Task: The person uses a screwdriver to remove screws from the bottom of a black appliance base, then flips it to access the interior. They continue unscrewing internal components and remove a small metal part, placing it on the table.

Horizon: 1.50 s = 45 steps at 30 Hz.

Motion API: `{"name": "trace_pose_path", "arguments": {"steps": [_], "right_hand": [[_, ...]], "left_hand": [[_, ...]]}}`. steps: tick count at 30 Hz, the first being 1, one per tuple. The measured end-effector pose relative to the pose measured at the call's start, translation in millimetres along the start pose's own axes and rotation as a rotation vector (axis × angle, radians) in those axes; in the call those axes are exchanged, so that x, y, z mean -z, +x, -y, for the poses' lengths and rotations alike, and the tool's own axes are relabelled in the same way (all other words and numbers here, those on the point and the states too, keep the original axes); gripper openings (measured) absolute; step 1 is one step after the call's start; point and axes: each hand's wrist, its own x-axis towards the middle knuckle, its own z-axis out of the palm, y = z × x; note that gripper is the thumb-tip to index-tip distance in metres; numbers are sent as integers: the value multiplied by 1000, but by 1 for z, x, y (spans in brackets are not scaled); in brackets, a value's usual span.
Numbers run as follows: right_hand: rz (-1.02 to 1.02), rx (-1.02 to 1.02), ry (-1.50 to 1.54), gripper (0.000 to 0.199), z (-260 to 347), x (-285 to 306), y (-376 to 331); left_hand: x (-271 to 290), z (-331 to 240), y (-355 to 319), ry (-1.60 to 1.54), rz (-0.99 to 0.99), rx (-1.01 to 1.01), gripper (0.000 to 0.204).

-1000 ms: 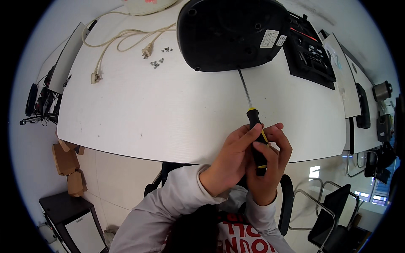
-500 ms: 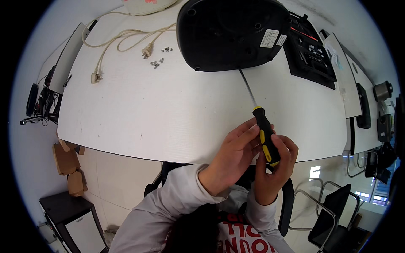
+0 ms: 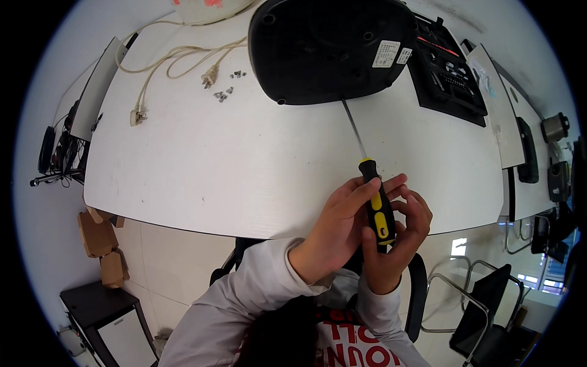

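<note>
Holds a black and yellow screwdriver (image 3: 381, 224) near the top of the handle with the left hand (image 3: 335, 227), bent partway in, with the thumb on the front. Curves the right hand (image 3: 397, 254) around the bottom of the same handle, only halfway closed, with the thumb on one side and bent fingers on the other. Cannot tell how tightly. Points the screwdriver up and away over the white table (image 3: 244, 165), with the thin metal rod (image 3: 355, 131) reaching the near edge of a big black plastic base (image 3: 318, 61). Cannot see the very tip there.

On the base, toward the right, two white stickers (image 3: 386, 54). Left of the base, two little bunches of silver screws (image 3: 221, 95) on the table. Just beside the screws, a cream plug (image 3: 210, 76) on a long, loopy cord (image 3: 177, 52). Right of the base, an open black tool case (image 3: 425, 95) with small tools inside. Off the table to the left, brown cardboard boxes (image 3: 95, 235), and near those, a dark cabinet (image 3: 101, 300). To the right, a black chair (image 3: 483, 300) with shiny metal legs.
</note>
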Motion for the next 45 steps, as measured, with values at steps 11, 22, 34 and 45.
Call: {"name": "trace_pose_path", "arguments": {"steps": [11,22,34,45], "right_hand": [[98,-149,-73,60,4,3,-3],[-17,49,-138,47,7,0,3],[-17,-206,253,62,4,1,5],[21,-114,82,38,3,-5,2]], "left_hand": [[0,-1,2,-14,2,0,28],[4,5,0,-16,-52,3,45],[2,4,-5,24,-70,-39,40],[5,6,1,-53,-61,-59,37]]}}
